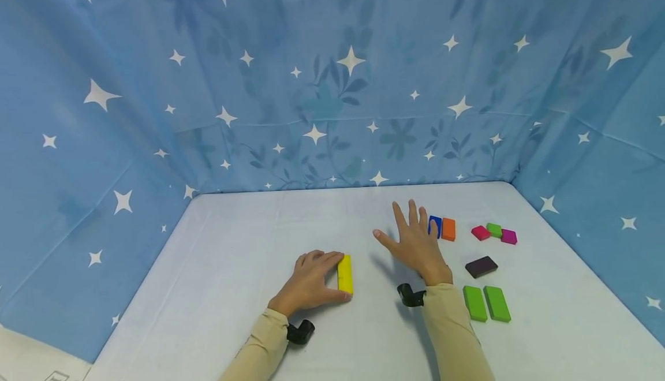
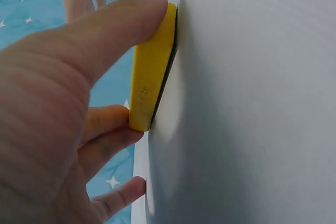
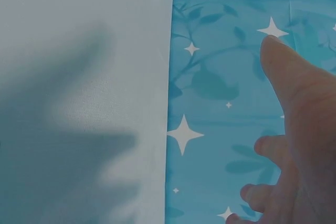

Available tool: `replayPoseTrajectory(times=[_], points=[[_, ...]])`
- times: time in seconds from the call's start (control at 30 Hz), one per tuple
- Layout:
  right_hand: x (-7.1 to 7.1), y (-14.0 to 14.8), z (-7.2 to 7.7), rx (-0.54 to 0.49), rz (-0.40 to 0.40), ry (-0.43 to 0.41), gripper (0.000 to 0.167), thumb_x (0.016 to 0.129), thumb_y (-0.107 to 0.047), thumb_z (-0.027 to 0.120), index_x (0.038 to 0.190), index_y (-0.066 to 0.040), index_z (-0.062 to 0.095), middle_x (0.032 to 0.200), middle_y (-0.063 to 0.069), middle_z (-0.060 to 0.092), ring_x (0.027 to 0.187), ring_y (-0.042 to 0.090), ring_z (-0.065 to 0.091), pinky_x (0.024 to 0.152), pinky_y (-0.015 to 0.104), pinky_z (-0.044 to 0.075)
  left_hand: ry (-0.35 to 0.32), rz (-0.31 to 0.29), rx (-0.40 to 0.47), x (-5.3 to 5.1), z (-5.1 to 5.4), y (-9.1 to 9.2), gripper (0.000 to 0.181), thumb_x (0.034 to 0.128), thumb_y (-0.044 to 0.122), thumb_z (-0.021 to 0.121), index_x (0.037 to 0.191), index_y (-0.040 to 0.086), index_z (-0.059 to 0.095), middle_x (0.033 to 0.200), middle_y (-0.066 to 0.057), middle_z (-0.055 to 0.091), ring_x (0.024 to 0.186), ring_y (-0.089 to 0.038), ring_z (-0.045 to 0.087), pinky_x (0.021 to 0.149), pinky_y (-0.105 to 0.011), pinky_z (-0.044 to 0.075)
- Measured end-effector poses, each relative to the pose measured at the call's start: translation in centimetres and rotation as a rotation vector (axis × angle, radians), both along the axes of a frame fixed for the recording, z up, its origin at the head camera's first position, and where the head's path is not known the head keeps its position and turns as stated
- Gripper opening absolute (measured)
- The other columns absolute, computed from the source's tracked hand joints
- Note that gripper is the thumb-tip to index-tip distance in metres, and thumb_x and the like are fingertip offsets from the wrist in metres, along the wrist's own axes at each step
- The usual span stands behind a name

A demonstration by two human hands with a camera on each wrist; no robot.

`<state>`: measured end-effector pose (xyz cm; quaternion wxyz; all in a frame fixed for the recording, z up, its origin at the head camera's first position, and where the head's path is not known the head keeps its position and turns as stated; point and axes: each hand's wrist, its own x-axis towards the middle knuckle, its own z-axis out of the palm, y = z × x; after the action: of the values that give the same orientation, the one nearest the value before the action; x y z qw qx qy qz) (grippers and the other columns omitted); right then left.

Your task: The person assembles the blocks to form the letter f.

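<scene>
Largest: a blue fabric curtain (image 1: 322,81) with white stars and leaf prints, at the back and both sides. Next, the white tabletop (image 1: 234,242). Two beige fabric sleeves (image 1: 454,335) reach over it from the near side.

Right grip (image 1: 415,247), a bare hand: spread wide, holding nothing, apparently raised, its shadow falling apart from it. Left grip (image 1: 312,281), likewise bare: narrowed round a block, thumb at the near end, fingertips at the far end.

Two light-green rectangular blocks (image 1: 497,303) lie side by side at the right, not touching.

Yellow rectangular block (image 1: 345,277), hard-looking, faint marks on one face: in the left grip, a little left of the tabletop's middle. Whether its whole underside touches down, cannot tell. Long axis runs near to far, one end toward the person, the other toward the back curtain; no obvious front. Judged light, stiff, not fragile; smooth faces might slip under an uneven pinch. Best hold: squarely across both ends, or over the long sides.

Dark brown rectangular block (image 1: 481,266): beyond the green pair, set askew. Orange rectangular block (image 1: 448,229) beside a blue rectangular block (image 1: 439,227), partly hidden by right-hand fingers.

Smallest: pinkish-red (image 1: 480,232), green (image 1: 494,230) and magenta (image 1: 509,236) little blocks, clustered far right
</scene>
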<state>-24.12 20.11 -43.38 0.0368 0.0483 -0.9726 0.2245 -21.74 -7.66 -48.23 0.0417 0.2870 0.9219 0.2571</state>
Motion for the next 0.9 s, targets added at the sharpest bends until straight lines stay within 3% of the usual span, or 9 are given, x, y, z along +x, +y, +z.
replayPoseTrajectory(times=[0.27, 0.5, 0.67, 0.9], points=[[0.2, 0.1, 0.3, 0.0, -0.003, -0.003, 0.096, 0.104, -0.06, 0.059, 0.171, -0.004, 0.018, 0.174, 0.032, -0.001, 0.157, 0.059, -0.001, 0.121, 0.078, -0.001, -0.016, -0.01, -0.005, 0.2, 0.0, 0.0, 0.089, 0.0901, 0.057, 0.081, 0.161, 0.012, 0.05, 0.16, -0.012, 0.051, 0.147, -0.042, 0.039, 0.122, -0.067, 0.021], [0.2, 0.2, 0.4, -0.032, -0.002, 0.008, 0.094, 0.106, -0.057, 0.06, 0.171, -0.004, 0.018, 0.174, 0.033, 0.001, 0.157, 0.057, 0.004, 0.122, 0.077, 0.001, -0.071, 0.023, 0.022, 0.3, 0.0, -0.6, 0.078, 0.101, 0.055, 0.069, 0.165, 0.017, 0.044, 0.167, -0.024, 0.038, 0.154, -0.052, 0.025, 0.121, -0.076, 0.012], [0.4, 0.6, 1.3, -0.079, -0.001, 0.043, 0.088, 0.107, -0.049, 0.061, 0.17, -0.002, 0.021, 0.173, 0.035, 0.007, 0.155, 0.059, 0.014, 0.121, 0.078, 0.011, -0.087, 0.05, 0.023, 0.4, -0.3, -1.0, 0.07, 0.1042, 0.053, 0.065, 0.165, 0.022, 0.046, 0.169, -0.028, 0.03, 0.157, -0.056, 0.015, 0.12, -0.079, 0.005], [1.0, 1.4, 2.2, -0.19, 0.02, 0.042, 0.084, 0.109, -0.048, 0.059, 0.17, -0.004, 0.024, 0.174, 0.03, 0.011, 0.154, 0.057, 0.023, 0.115, 0.077, 0.027, -0.082, 0.045, 0.016, 0.5, -0.5, -1.1, 0.066, 0.1053, 0.053, 0.063, 0.163, 0.024, 0.05, 0.17, -0.028, 0.028, 0.158, -0.056, 0.012, 0.12, -0.078, 0.003]])
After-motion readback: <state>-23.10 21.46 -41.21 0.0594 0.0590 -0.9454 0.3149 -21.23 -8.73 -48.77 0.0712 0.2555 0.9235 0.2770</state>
